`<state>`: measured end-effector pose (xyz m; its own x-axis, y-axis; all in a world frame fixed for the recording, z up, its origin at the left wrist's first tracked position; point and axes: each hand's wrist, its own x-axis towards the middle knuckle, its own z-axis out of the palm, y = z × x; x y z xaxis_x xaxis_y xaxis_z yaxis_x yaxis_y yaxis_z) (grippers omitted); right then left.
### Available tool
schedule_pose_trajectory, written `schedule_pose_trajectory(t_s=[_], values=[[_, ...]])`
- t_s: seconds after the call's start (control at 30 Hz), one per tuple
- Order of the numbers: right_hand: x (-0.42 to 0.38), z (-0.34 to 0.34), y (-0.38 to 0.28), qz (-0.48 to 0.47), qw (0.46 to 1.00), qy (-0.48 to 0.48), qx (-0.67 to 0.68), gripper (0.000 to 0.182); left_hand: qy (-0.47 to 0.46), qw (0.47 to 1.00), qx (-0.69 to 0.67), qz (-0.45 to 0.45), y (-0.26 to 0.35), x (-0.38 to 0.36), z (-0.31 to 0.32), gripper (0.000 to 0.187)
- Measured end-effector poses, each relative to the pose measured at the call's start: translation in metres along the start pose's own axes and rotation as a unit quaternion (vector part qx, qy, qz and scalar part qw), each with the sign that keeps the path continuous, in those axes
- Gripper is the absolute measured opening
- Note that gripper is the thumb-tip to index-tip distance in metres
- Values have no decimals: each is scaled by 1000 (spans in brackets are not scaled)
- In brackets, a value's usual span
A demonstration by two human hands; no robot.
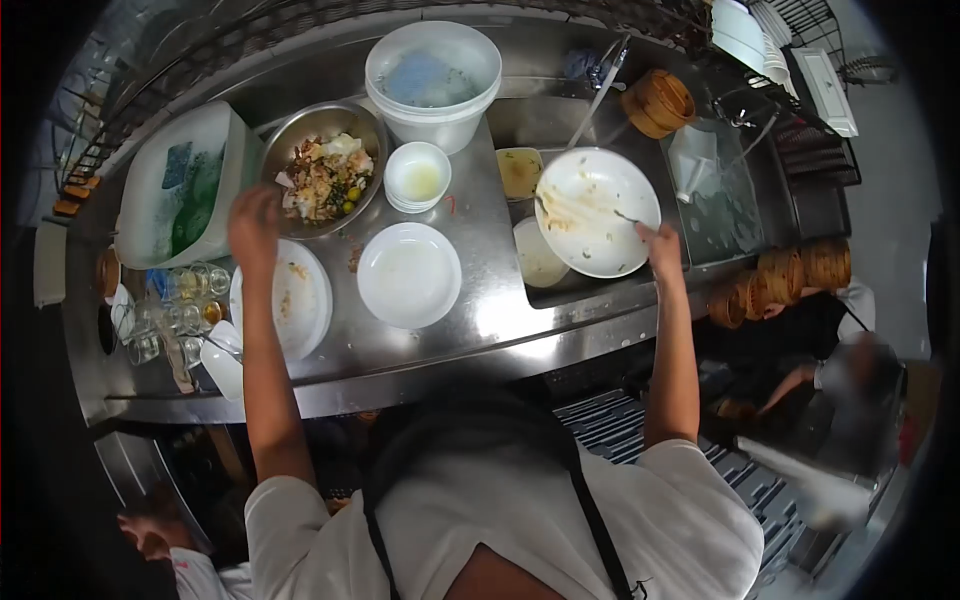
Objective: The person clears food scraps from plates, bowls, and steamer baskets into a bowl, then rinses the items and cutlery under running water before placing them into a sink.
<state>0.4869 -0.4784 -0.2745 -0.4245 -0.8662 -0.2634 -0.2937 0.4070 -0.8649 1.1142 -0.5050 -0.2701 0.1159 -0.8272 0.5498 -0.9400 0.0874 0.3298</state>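
Carefully, hold the food-smeared white plate (598, 200) level over the sink (525, 120) so nothing slides, your right hand (661, 248) pinching its rim, your left hand (256, 226), too blurred to read, near the steel bowl (330, 121).

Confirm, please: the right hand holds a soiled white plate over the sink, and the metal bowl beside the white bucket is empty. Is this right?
No: the metal bowl beside the white bucket isn't empty; it holds food scraps, as the head view shows. The right hand does hold a soiled white plate over the sink.
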Motion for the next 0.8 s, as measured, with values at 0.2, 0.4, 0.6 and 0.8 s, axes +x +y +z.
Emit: schedule_pose_trajectory(t_s=[0.2, 0.4, 0.6, 0.8], values=[[128, 15, 129, -141, 866, 23, -480, 30, 16, 985, 28, -171, 49, -86, -49, 14], [200, 24, 114, -212, 808, -21, -550, 23, -273, 917, -278, -82, 313, -89, 62, 28], [235, 65, 150, -245, 759, -91, -596, 20, -419, 895, -66, -139, 355, -162, 396, 45], [259, 74, 250, -342, 784, -49, -516, 21, -520, 792, 21, -320, 292, -234, 497, 34]])
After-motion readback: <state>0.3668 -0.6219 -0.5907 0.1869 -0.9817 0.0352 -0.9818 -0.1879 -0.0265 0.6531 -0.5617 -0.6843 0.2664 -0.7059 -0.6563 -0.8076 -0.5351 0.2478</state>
